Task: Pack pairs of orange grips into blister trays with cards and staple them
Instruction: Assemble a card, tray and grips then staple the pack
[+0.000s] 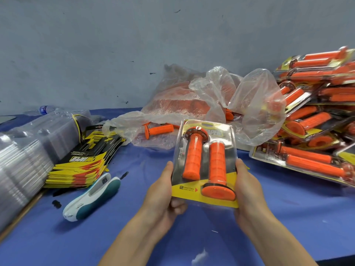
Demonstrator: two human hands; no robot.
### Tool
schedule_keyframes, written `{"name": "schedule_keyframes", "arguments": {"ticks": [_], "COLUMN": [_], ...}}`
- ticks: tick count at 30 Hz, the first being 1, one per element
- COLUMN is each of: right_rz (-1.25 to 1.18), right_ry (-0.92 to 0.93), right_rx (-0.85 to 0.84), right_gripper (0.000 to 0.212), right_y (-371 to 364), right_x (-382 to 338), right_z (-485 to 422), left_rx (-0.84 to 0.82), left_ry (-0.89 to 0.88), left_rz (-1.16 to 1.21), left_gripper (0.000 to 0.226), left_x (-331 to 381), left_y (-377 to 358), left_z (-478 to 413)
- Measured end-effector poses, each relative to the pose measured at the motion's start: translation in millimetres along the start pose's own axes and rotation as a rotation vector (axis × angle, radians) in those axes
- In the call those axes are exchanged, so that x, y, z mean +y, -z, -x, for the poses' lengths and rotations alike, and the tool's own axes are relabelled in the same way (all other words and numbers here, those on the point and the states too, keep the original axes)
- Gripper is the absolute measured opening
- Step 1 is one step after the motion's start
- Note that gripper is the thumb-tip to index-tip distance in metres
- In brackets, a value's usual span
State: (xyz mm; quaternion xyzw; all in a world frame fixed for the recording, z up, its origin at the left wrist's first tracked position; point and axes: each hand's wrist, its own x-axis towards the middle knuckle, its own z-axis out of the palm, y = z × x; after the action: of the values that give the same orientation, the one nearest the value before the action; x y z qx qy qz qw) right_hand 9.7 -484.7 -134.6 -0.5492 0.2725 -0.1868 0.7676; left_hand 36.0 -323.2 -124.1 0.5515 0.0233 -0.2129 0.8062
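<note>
Place: small packing workshop
Evidence: heap of finished packs (315,120), stacked empty trays (25,156), cards (80,167), stapler (92,196) on table (134,227)

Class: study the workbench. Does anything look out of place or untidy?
Yes. One loose orange grip lies beside the crumpled plastic bag, and the finished packs at the right are heaped askew, not stacked.

Glossy clear plastic blister tray (205,131); matt orange grips (192,158); blue cloth (288,208)
</note>
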Motion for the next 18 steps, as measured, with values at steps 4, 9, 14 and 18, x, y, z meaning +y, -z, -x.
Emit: {"name": "schedule_keyframes", "arguments": {"ticks": [4, 9, 14, 18], "right_rz": [0.022, 0.158, 0.28, 0.206], "right_ry": [0.058, 0.245, 0.338, 0.291], "right_rx": [0.045, 0.132, 0.316, 0.317], "right_gripper": [0.042, 0.053, 0.056, 0.056], "right_y": [5, 19, 48, 78], "right_x": [-5, -15, -24, -37], "right_z": [-4, -4, -8, -21], "left_rx": [0.036, 0.136, 0.188, 0.061], "left_ry": [-0.023, -0.14, -0.234, -0.254], "left_rz": [-0.029, -0.204, -0.366, -0.467], "left_gripper": [0.048, 0.069, 0.081, 0.079], "left_x": [-2, -11, -24, -28], "left_y": [-11, -28, -58, -88], "left_z": [-3, -9, -16, -19]}}
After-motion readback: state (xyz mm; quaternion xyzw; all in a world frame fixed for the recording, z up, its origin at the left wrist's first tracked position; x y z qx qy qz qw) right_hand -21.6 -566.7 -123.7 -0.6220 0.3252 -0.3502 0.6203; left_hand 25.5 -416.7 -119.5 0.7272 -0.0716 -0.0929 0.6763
